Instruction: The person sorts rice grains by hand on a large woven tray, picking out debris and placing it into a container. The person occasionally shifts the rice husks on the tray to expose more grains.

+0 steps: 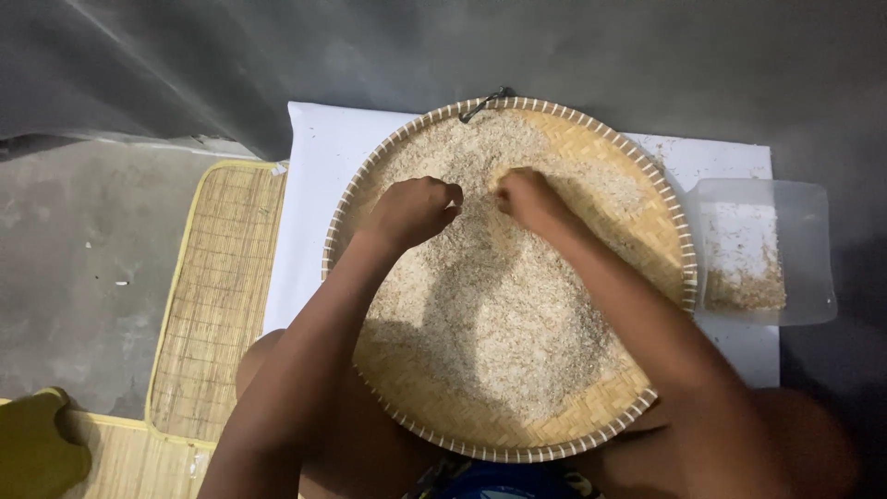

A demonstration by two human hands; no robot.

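**Head view: both my hands in the grain on the woven tray**

Head camera looks straight down at the round woven bamboo tray [647,268] resting across my lap, and I place everything else by that tray.

Far left of the tray, a woven straw mat with yellow edging [217,296] lies on the grey concrete floor [74,249]. Under the tray, and showing past its left and right sides, is a white sheet [309,212].

Inside the tray, a broad heap of pale husked grain [490,323] covers most of the weave, leaving bare bamboo along the right side and the near rim. My left hand [413,211] sits on the grain in the tray's upper middle, fingers curled in tight like a loose fist; I cannot tell whether any grain is pinched inside. Just beside it, nearly touching, my right hand [528,196] rests on the grain too, fingers bent down into the heap and closed narrow, knuckles up.

At the tray's far rim a small dark metal hook [487,102] is looped through the edge.

Just to the right of the tray, touching its rim, stands a clear plastic container [808,249] with a thin layer of brownish husks [747,286] in its near end.
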